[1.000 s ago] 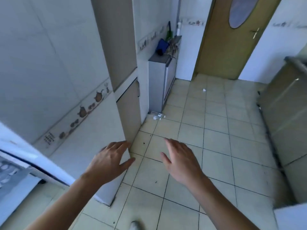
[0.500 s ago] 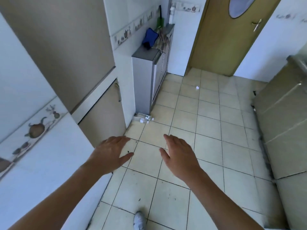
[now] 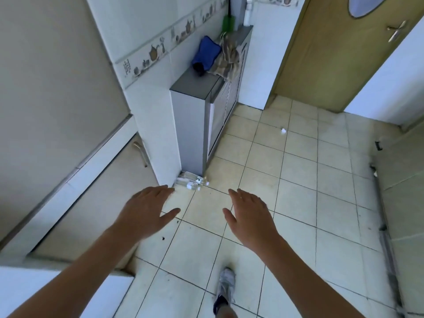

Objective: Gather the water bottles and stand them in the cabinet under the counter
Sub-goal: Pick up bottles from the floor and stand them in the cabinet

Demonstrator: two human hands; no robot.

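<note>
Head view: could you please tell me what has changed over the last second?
The person has walked forward: the water bottles lying by the grey cabinet are now nearer the hands. Left hand and right hand stay open, holding nothing.

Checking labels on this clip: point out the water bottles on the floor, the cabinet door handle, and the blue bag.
water bottles (image 3: 190,182), head view, clear body.
cabinet door handle (image 3: 140,152), head view, middle of bar.
blue bag (image 3: 205,52), head view, centre of fabric.
</note>
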